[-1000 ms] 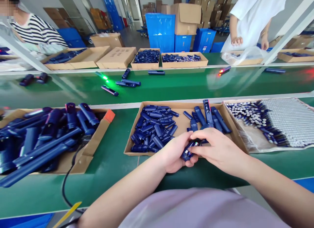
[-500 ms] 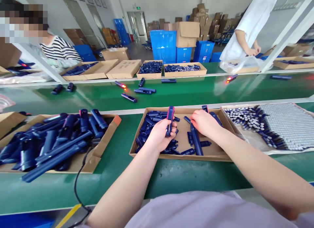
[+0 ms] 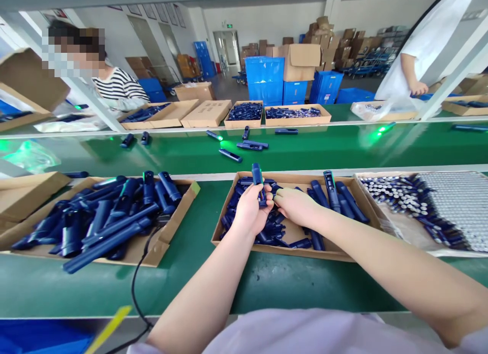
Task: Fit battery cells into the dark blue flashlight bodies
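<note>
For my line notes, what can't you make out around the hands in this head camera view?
Head view:
- Lower part of the blue housing: hidden by the left hand.
- Markings on the small blue cylinders: too small to read.
- Upper body of the standing co-worker: cut off by the top edge.

Blue plastic crates point(image 3: 265, 81) under a cardboard carton point(image 3: 301, 62), far back

The person wears a pale lilac short-sleeved top point(image 3: 316, 333), its front showing as a soft, rounded bulge well below both hands. One sleeve hem point(image 3: 475, 342) sits far behind the right hand point(image 3: 297, 206), and another point(image 3: 139, 349) sits far behind the left hand point(image 3: 251, 210). The left forearm point(image 3: 198, 278) and right forearm point(image 3: 381, 242) are bare, and both hands are ungloved.
</note>
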Motion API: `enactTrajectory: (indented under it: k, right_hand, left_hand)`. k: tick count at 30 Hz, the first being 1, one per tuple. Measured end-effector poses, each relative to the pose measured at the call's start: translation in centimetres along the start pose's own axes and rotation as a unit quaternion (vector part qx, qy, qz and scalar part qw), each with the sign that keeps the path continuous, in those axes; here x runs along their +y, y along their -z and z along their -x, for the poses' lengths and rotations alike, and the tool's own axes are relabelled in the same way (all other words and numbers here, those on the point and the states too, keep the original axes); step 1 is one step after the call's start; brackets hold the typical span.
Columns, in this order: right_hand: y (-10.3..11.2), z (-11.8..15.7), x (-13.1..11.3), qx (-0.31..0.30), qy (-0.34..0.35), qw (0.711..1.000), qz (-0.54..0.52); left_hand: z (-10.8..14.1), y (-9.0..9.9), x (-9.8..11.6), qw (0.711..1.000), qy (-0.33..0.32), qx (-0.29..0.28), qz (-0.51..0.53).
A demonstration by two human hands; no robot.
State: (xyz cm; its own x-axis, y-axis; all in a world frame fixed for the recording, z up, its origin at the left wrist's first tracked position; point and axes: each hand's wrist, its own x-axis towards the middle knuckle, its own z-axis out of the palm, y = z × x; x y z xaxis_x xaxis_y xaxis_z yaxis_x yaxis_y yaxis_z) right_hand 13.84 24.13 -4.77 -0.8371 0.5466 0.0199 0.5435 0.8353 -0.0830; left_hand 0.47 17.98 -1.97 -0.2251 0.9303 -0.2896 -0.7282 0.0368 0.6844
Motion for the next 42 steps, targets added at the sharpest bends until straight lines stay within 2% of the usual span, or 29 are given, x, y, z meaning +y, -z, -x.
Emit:
enactTrajectory:
  k: [5, 9, 14, 18, 20, 22, 24, 25, 27, 32, 36, 37, 40, 42]
  right_hand:
    - [-0.2, 0.6, 0.4, 0.014, 0.0, 1.0, 0.007]
    - [-0.7, 0.1, 0.0, 0.019, 0.02, 1.0, 0.0]
    - [-0.5, 0.5, 0.9, 0.032, -0.04, 0.998, -0.028]
    - [1.0, 3.0, 2.2, 0.078, -0.091, 0.988, -0.1]
    - [1.7, 4.9, 2.4, 0.132, -0.132, 0.953, -0.237]
    - [2.0, 6.8, 2.0, 0.183, -0.172, 0.877, -0.41]
    - [1.9, 8.3, 1.2, 0.222, -0.187, 0.802, -0.523]
    - [1.8, 8.8, 0.7, 0.24, -0.19, 0.778, -0.548]
    - [1.6, 9.5, -0.4, 0.272, -0.191, 0.761, -0.557]
    - [2.1, 9.8, -2.2, 0.318, -0.161, 0.791, -0.497]
    - [2.9, 10.4, -1.4, 0.234, -0.162, 0.856, -0.432]
    - [3.0, 10.5, -1.1, 0.211, -0.171, 0.864, -0.424]
    - [3.4, 10.9, -0.3, 0.178, -0.213, 0.858, -0.431]
    - [3.8, 11.0, -0.3, 0.166, -0.228, 0.865, -0.415]
  left_hand:
    - [0.4, 0.0, -0.5, 0.998, 0.046, -0.027, 0.017]
    - [0.3, 0.1, -0.9, 0.999, 0.037, -0.02, 0.029]
    - [0.3, -0.1, -0.7, 0.999, 0.025, -0.022, 0.02]
    - [0.9, -0.3, -1.2, 0.998, 0.056, -0.03, 0.02]
    - [1.4, -0.4, -1.9, 0.996, 0.081, -0.041, 0.011]
    - [2.1, -0.4, -2.7, 0.992, 0.108, -0.068, -0.014]
    - [2.8, -0.5, -3.6, 0.985, 0.133, -0.101, -0.045]
    - [3.1, -0.5, -4.0, 0.981, 0.144, -0.116, -0.058]
    - [3.6, -0.5, -4.5, 0.974, 0.163, -0.138, -0.079]
    - [3.9, -0.9, -4.5, 0.971, 0.172, -0.151, -0.075]
    - [3.8, -1.0, -4.4, 0.973, 0.184, -0.135, -0.047]
    - [3.8, -1.0, -4.5, 0.972, 0.187, -0.133, -0.045]
    - [3.8, -0.9, -4.6, 0.971, 0.188, -0.141, -0.053]
    - [3.9, -0.8, -4.7, 0.969, 0.182, -0.156, -0.063]
